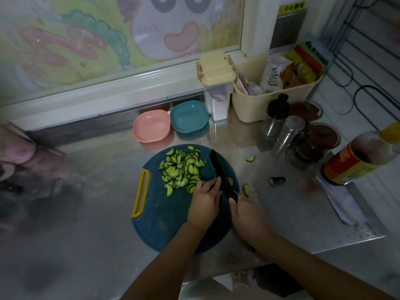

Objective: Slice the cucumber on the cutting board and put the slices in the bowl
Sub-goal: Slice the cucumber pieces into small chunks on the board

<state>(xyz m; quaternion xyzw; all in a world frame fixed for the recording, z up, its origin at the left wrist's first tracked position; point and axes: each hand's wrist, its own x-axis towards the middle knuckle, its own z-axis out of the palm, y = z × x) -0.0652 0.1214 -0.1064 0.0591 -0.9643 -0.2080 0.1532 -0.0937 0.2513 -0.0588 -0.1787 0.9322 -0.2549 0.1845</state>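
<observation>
**A:** Where is your cucumber?

**B:** Mostly cut. The cucumber slices [181, 169] are heaped at 12 o'clock on the cutting board [164, 213], with stray pieces [245, 189] on the counter [97, 191] toward 3.

**A:** And your hands?

**B:** Your right hand [244, 213] grips the knife [223, 176] by its handle, blade pointing to 12 beside the heap. Your left hand [205, 198] lies against the blade at the heap's 5 o'clock edge; I cannot tell whether it pinches anything. The pink bowl [151, 128] and blue bowl [189, 115] sit beyond the board at 12.
</observation>
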